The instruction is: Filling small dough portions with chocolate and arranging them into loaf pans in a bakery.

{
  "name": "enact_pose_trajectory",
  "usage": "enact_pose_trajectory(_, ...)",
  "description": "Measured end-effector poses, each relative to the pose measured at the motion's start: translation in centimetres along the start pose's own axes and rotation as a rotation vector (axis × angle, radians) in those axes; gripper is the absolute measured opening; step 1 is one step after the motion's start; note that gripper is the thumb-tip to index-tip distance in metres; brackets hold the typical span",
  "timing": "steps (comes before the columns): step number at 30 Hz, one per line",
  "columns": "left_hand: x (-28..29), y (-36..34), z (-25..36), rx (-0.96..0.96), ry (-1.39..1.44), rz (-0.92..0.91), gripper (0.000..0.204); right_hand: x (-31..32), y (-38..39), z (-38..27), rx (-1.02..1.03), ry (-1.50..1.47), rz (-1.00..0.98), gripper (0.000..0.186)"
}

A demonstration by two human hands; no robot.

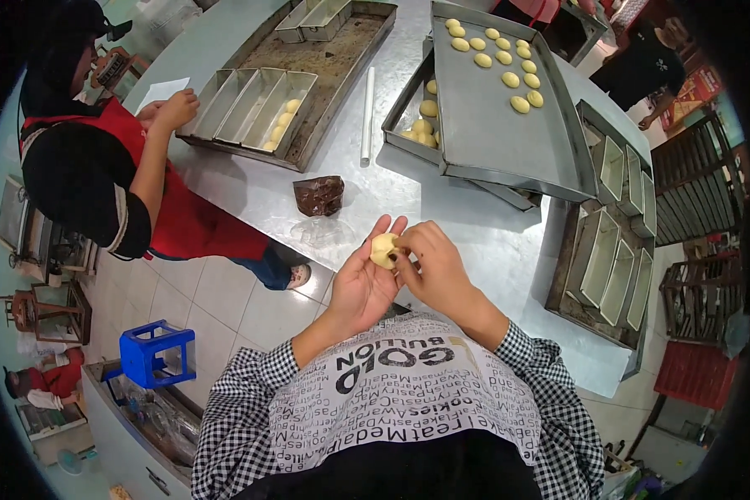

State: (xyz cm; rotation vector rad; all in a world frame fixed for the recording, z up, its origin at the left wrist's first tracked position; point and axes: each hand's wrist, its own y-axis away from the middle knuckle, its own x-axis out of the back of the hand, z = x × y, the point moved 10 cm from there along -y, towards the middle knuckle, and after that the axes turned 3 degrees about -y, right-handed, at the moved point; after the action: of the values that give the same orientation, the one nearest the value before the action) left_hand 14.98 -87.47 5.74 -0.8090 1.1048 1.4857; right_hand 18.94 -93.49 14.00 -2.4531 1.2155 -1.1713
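Note:
My left hand [358, 283] is cupped palm up under a pale yellow dough piece [384, 246], with some fingertips stretched beyond it. The fingers of my right hand [436, 268] pinch the dough at its right side, where a small dark spot shows. Just beyond my hands on the steel table [483, 250] sit a plastic bag of dark brown paste [317, 195] and a crumpled clear plastic sheet [318, 232].
A co-worker in a red apron [183, 212] stands at left, beside loaf tins in a tray [233, 112]. A white rod [367, 117], a raised tray of dough balls [508, 133] and more tins [596, 258] surround the work. A blue stool [154, 354] and another person [642, 62] are farther off.

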Motion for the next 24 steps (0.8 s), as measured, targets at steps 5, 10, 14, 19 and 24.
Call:
enact_pose_trajectory(5,0.0,0.2,-0.6,0.075,0.065,-0.085,0.044,0.1,0.5,-1.8,0.257,0.130,-0.069,0.021)
enact_pose_trajectory(10,-0.4,0.3,-0.1,0.001,-0.074,-0.025,0.047,1.6,0.0,-2.5,0.153,0.082,0.037,0.021)
enact_pose_trajectory(14,-0.5,0.4,-1.2,0.047,-0.050,-0.068,0.045,0.4,0.3,-2.0,0.193,0.169,-0.087,0.032)
enact_pose_trajectory(19,1.0,0.0,-2.3,0.125,0.007,-0.047,0.045,1.3,0.5,-2.9,0.178,0.183,-0.057,0.029)
enact_pose_trajectory(24,-0.8,0.0,-2.5,0.126,0.086,-0.114,0.045,3.8,1.5,-1.7,0.066,0.123,0.130,0.025)
